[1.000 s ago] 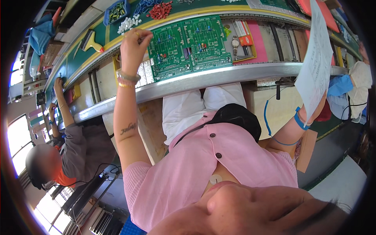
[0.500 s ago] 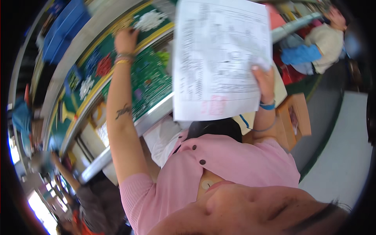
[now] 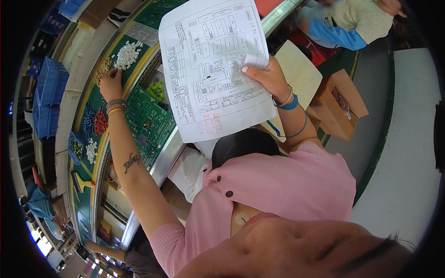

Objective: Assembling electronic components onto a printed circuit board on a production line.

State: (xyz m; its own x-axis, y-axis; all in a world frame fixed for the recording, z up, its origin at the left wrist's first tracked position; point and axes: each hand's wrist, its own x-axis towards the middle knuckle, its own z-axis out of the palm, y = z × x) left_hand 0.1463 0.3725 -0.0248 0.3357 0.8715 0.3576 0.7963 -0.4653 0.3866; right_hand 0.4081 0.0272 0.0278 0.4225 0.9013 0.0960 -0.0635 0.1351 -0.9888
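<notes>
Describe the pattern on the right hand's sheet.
The sheet is white with black drawings and a red stamp; best in the head view.

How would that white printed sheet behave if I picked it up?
The white printed sheet would probably feel light, since the right hand holds it at one edge. It looks thin, so it may flop; the edge beside that hand seems bent.

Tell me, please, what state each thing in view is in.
Sheet: held up, printed side showing
Right hand: closed on the sheet's edge
Left hand: by the yellow parts, grip unclear
Yellow parts: heaped loose, partly hidden
White parts: in two loose heaps
Red parts: heaped loose
Circuit board: partly covered, few components fitted
Box: open, flaps spread
</notes>
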